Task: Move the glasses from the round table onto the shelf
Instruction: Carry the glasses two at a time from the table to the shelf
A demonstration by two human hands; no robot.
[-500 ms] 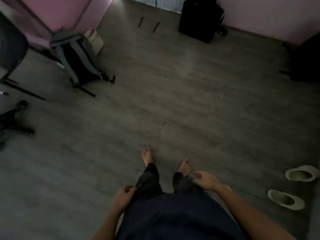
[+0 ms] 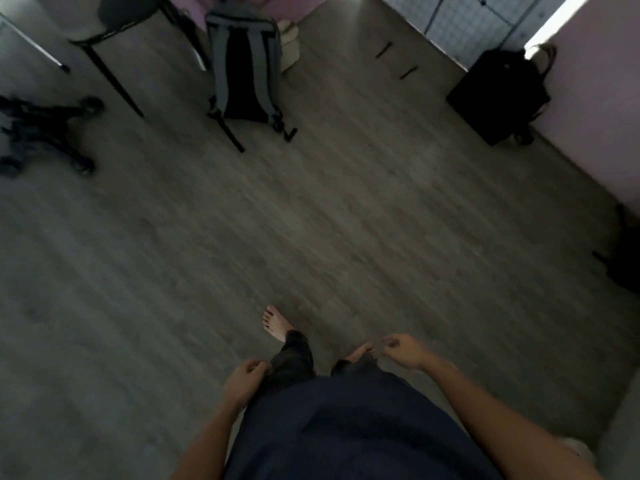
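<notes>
No glasses, round table or shelf appear in this dim head view. My left hand [image 2: 246, 375] hangs at my left thigh with its fingers curled in and nothing in it. My right hand [image 2: 403, 351] is out at my right side over the floor, fingers loosely bent, holding nothing. Below them are my dark trousers and bare feet, the left foot [image 2: 275, 323] stepped forward on the grey wood floor [image 2: 311, 220].
A grey backpack [image 2: 244, 64] leans near a black-legged chair [image 2: 114, 39] at the top left. A dark office-chair base [image 2: 45, 133] lies at the left edge. A black bag [image 2: 498, 95] stands by the pink wall at the top right. Another dark object [image 2: 623, 268] sits at the right edge.
The view has turned to the right: the backpack, chair and black bag all shifted rightward. My left foot has stepped forward. The pale slippers at the right have left the view.
</notes>
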